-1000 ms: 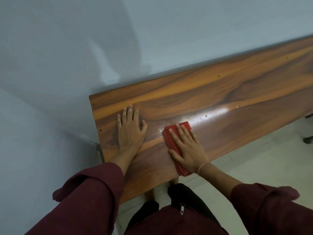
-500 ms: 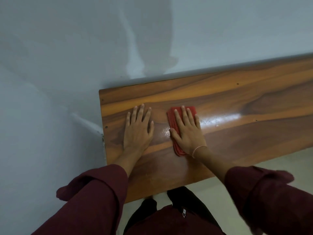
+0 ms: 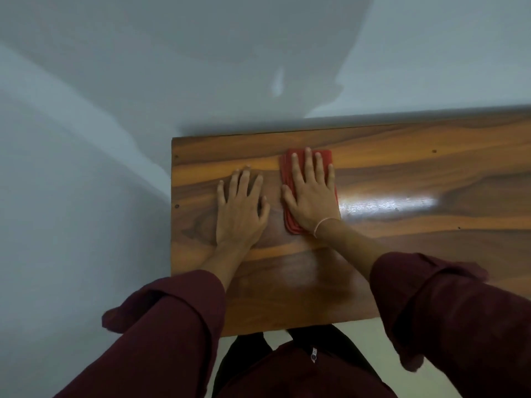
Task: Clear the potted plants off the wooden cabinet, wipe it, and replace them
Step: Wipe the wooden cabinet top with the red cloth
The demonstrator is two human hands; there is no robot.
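Right fingers (image 3: 308,165) are straight, slightly spread, and flat on the red cloth (image 3: 290,225); nothing is pinched or curled round. The right hand (image 3: 311,196) presses the folded cloth onto the wooden cabinet (image 3: 416,173) top, close to the back edge, toward its left end.

Left fingers (image 3: 244,182) are straight and spread too, palm down. The left hand (image 3: 240,211) lies bare on the wood just beside the cloth, holds nothing, and is probably bracing. Can't tell if its thumb touches the cloth.

There is a thin band (image 3: 321,224) on the right wrist, and dark red sleeves (image 3: 172,326) are pushed back on both forearms. The cabinet butts against a pale wall (image 3: 115,124). A glare streak (image 3: 388,203) sits right of the cloth; damp or just shine, can't tell.

No potted plants are in view, so I judge them cleared off, the wiping step in hand, and replacing not yet done.

Handling: the cloth looks soft and light, folded in several layers that show at its left edge. It should slide easily on the glossy top under flat palm pressure, but may bunch or unfold if shoved from one edge. Keep the palm over the middle; to lift it, pinch the whole stack at the near end. The top looks stiff, smooth and likely slick.
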